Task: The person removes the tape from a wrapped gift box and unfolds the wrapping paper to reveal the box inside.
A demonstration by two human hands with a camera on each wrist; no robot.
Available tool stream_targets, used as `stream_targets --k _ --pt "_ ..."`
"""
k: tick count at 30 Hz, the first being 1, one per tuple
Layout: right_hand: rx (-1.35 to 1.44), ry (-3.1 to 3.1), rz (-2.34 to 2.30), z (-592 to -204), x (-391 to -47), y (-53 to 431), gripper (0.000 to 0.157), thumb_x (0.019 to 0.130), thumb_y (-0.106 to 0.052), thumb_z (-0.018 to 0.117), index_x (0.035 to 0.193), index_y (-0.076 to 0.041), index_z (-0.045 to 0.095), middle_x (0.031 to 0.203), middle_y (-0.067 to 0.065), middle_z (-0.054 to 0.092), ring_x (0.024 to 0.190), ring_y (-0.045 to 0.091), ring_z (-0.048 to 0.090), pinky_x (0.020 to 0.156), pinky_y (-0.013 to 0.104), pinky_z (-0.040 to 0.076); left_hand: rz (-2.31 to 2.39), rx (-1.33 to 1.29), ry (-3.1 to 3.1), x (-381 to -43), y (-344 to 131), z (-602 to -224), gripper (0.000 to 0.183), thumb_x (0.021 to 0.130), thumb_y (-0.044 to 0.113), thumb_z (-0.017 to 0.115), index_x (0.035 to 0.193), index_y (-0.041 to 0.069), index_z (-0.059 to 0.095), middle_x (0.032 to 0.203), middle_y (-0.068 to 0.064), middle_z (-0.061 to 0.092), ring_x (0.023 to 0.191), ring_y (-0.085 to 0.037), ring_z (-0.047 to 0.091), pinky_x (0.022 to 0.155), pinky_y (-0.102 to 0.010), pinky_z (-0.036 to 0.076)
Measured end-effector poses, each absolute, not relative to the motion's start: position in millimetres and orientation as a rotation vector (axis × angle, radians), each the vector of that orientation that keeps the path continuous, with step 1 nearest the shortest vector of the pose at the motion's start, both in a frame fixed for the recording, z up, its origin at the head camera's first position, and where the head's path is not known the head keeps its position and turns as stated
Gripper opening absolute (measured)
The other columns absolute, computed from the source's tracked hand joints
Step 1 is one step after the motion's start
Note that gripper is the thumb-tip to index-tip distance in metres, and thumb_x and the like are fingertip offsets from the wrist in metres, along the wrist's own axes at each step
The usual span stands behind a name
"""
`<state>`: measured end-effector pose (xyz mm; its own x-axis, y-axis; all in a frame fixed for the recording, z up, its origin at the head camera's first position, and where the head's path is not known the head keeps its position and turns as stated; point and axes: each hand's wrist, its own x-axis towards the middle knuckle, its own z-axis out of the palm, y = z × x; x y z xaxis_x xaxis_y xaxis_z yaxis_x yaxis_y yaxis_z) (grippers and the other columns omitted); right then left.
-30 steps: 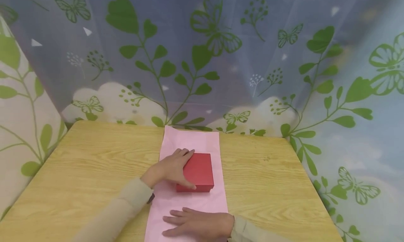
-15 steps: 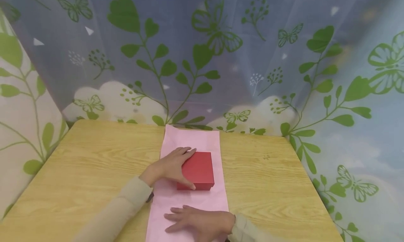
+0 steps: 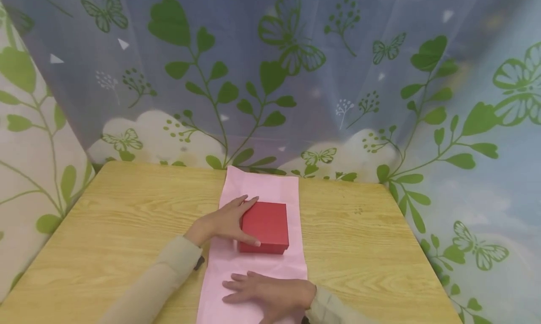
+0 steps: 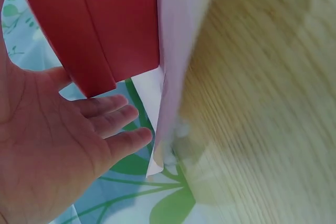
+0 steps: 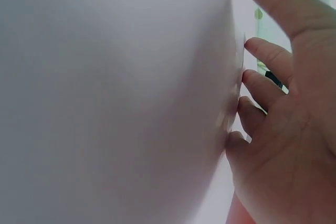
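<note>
A square red lidded box (image 3: 265, 224) sits on a long strip of pink paper (image 3: 230, 293). My left hand (image 3: 223, 224) spans the box's left side, thumb lying along the front edge and index fingertip at the back left corner. In the left wrist view the other fingers (image 4: 131, 142) stretch loosely past the box's corner. Nearer to me, my right hand (image 3: 272, 293) is spread with its fingertips over the pink paper. From the right wrist, those fingertips (image 5: 254, 80) meet the pale sheet, which fills much of that view.
Bare wood shows on the table (image 3: 359, 249) on both sides of the strip. A patterned fabric backdrop (image 3: 321, 112) with leaves and butterflies rises right behind the table's back edge. The paper's far end (image 3: 262, 181) reaches that edge.
The left thumb has slid up from the box's front side to its top edge. The right thumb has spread away from its fingers. The camera view has shifted slightly.
</note>
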<state>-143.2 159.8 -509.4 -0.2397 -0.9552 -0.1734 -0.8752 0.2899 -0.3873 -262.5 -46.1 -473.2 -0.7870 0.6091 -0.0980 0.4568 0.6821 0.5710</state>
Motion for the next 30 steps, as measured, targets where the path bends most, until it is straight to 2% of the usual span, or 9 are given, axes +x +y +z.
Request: stream_targets --k 5,10,13,19,22,27,30 --pt "-1.628 2.192 -0.320 -509.5 -144.1 160.3 0.087 0.087 -0.052 0.076 0.159 -0.024 0.036 0.169 0.000 0.022 0.158 0.020 0.014 0.127 0.047 0.022 0.775 0.853 2.621 -265.8 -45.0 -474.7 0.127 0.065 0.074 0.080 0.163 0.018 0.023 0.166 -0.021 0.022 0.151 -0.039 0.028 0.117 -0.058 0.037" --pt "-1.609 2.188 -0.329 -506.4 -139.4 160.0 0.083 0.090 -0.053 0.072 0.159 -0.025 0.036 0.169 0.001 0.022 0.157 0.021 0.015 0.127 0.048 0.022 0.774 0.836 2.622 -265.8 -45.4 -477.3 0.128 0.064 0.075 0.080 0.164 0.019 0.022 0.167 -0.021 0.021 0.152 -0.039 0.027 0.117 -0.059 0.036" --pt "-1.578 2.164 -0.425 -503.2 -138.0 160.2 0.080 0.092 -0.049 0.072 0.159 -0.023 0.037 0.168 0.000 0.025 0.157 0.017 0.018 0.127 0.048 0.023 0.763 0.824 2.646 -265.5 -46.8 -477.1 0.129 0.063 0.077 0.079 0.164 0.020 0.023 0.167 -0.020 0.020 0.154 -0.038 0.022 0.119 -0.059 0.033" --pt "-1.495 2.173 -0.797 -497.3 -138.6 164.2 0.062 0.100 -0.032 0.067 0.155 -0.016 0.044 0.162 -0.001 0.039 0.149 0.009 0.035 0.121 0.030 0.034 0.724 0.860 2.726 -266.3 -52.0 -474.1 0.126 0.063 0.080 0.078 0.162 0.019 0.029 0.169 -0.015 0.020 0.157 -0.035 0.012 0.123 -0.057 0.027" --pt "-1.486 2.275 -0.889 -491.9 -138.9 171.6 0.055 0.100 -0.027 0.066 0.151 -0.014 0.050 0.156 0.002 0.048 0.144 0.010 0.044 0.117 0.028 0.040 0.731 0.893 2.746 -267.2 -54.7 -473.7 0.118 0.069 0.079 0.074 0.161 0.019 0.031 0.169 -0.013 0.020 0.157 -0.035 0.013 0.124 -0.056 0.026" --pt "-1.440 2.454 -1.044 -475.0 -140.4 189.0 0.041 0.100 -0.019 0.066 0.141 -0.015 0.060 0.146 0.005 0.059 0.135 0.014 0.054 0.112 0.033 0.047 0.792 1.015 2.804 -267.6 -61.8 -469.7 0.090 0.089 0.067 0.063 0.160 0.017 0.036 0.168 -0.014 0.023 0.155 -0.038 0.018 0.125 -0.058 0.022" --pt "-1.463 2.584 -1.173 -462.2 -146.2 201.4 0.042 0.098 -0.012 0.068 0.140 -0.014 0.060 0.140 0.006 0.063 0.130 0.018 0.059 0.109 0.035 0.050 0.740 1.136 2.904 -270.2 -68.3 -467.3 0.079 0.095 0.057 0.061 0.158 0.015 0.039 0.167 -0.016 0.025 0.155 -0.038 0.021 0.125 -0.059 0.019"
